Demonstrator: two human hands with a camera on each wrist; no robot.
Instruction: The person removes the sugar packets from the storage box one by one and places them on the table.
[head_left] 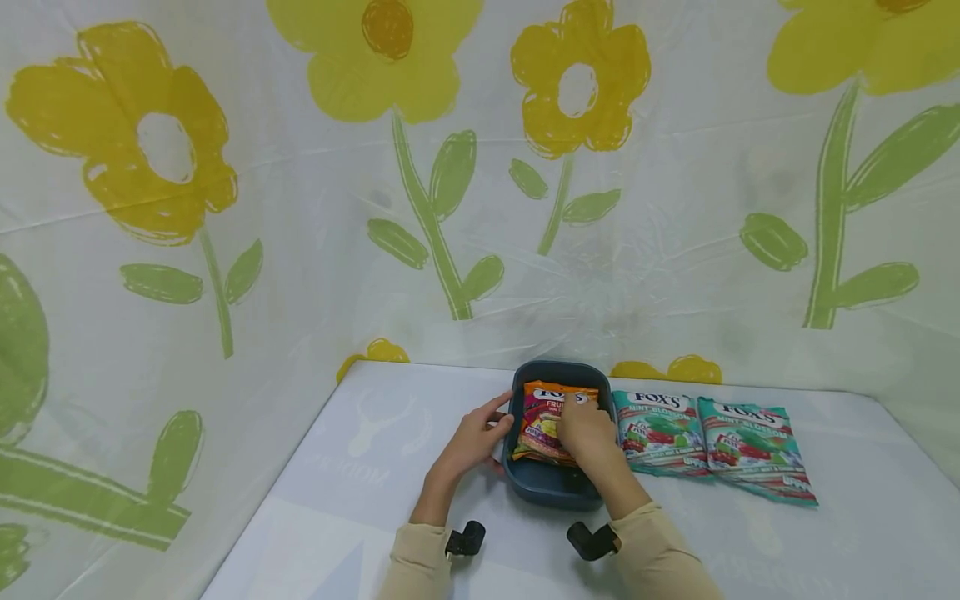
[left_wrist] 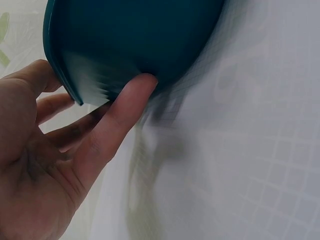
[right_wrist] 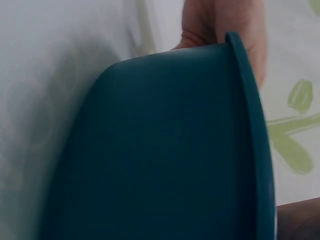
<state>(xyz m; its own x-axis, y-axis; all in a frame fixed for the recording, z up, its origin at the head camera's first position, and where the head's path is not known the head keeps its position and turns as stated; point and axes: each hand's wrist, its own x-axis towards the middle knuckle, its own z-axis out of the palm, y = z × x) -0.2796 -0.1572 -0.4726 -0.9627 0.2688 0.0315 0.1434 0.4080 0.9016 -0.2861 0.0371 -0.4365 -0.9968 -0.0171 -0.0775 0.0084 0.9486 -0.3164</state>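
Low centre of the head view, the orange candy packet (head_left: 553, 419) lies lengthwise inside the blue tub (head_left: 551, 487) under the right hand (head_left: 587, 432), seemingly pressing it; the open left hand (head_left: 472, 442) steadies the tub's left wall.

The person wears long, soft, cream sleeves (head_left: 660, 554) that end at the wrists. A small black camera (head_left: 592, 540) sits on each wrist, like a little knob. Both hands (head_left: 588, 433) are bare.

Smooth matt plastic tub (head_left: 555, 487); glossy crinkled foil candy packs (head_left: 663, 433); sheeny plastic tablecloth (head_left: 360, 467).
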